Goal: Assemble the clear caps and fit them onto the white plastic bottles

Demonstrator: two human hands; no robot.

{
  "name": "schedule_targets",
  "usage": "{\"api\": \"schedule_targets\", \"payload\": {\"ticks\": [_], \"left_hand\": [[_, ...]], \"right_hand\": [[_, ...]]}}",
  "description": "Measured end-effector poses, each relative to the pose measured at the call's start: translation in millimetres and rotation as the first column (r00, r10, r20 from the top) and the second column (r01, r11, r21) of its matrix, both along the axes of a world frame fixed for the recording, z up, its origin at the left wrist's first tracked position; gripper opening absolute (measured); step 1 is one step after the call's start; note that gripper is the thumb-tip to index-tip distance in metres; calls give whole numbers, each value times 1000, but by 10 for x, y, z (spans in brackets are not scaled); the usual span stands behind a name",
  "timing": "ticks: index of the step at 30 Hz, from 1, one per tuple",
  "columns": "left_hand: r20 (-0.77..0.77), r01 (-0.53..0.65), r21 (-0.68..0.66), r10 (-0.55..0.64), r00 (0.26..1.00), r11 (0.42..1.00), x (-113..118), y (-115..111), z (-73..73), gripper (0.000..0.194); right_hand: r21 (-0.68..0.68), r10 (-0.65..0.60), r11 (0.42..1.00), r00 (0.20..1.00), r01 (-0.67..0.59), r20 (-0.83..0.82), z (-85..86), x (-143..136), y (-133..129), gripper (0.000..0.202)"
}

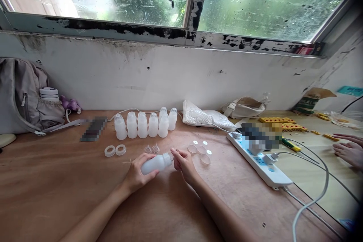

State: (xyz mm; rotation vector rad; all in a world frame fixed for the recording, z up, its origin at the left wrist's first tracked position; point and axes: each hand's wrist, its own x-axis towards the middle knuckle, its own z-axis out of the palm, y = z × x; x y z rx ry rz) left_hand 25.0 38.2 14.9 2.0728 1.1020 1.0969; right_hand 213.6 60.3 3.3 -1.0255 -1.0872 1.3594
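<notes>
My left hand (137, 174) is wrapped round a frosted white bottle (154, 164), which lies tilted with its neck to the right. At the neck, my right hand (183, 162) has its fingers closed; what they pinch, if anything, is hidden. Several capped frosted bottles (142, 125) stand upright behind. Two white rings (120, 149) lie at the left, and two clear nipple-like pieces (155, 148) lie just behind the held bottle. To the right of my right hand are several clear discs (205, 159) and small white discs (209, 152).
A white power strip (261, 162) with plugs and cables runs along the right. Behind are a plastic packet (207, 115) and a beige bag (245, 106). A grey backpack (22, 94) sits at the left. Another person's hands (350, 151) are at the far right, near yellow parts (280, 123).
</notes>
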Motion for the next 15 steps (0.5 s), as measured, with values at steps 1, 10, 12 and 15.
{"api": "schedule_targets", "payload": {"ticks": [1,10,12,15], "left_hand": [[4,-6,-19,6,1000,1000,-2,3,3,35],[14,-56,-231,61,998,971,-15,27,-16,34],[0,-79,-211,81,997,974,3,13,-38,36],[-16,-95,-106,94,995,990,41,-12,-53,43]], "right_hand": [[-2,0,1000,1000,1,8,6,1,-1,44],[111,210,973,976,-204,-50,217,-15,-110,40],[92,186,978,983,-185,1,199,-27,-104,34],[82,48,995,996,-54,82,153,-44,-85,24]]}}
